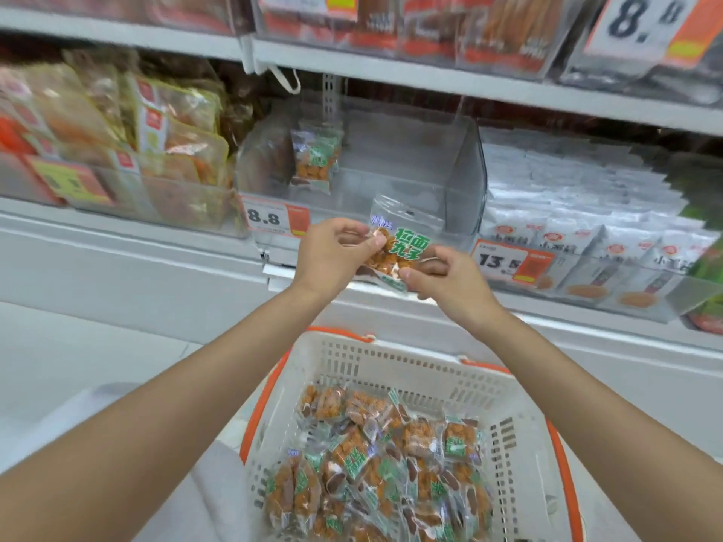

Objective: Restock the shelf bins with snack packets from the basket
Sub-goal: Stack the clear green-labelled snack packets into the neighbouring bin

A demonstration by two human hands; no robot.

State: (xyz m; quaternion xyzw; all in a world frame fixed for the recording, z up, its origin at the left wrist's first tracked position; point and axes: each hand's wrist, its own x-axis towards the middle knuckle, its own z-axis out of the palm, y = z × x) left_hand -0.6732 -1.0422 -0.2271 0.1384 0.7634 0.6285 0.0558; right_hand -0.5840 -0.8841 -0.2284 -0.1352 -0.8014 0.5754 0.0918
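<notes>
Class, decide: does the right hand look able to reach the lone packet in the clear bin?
Probably yes: the right hand is just before the clear bin, and nothing blocks the open top above the lone packet; but it and the left hand pinch another packet.

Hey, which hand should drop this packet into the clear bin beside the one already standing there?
Probably the left hand: it pinches the held packet by its upper part, nearer the standing packet in the bin. The right hand holds the bottom edge, lower down.
</notes>
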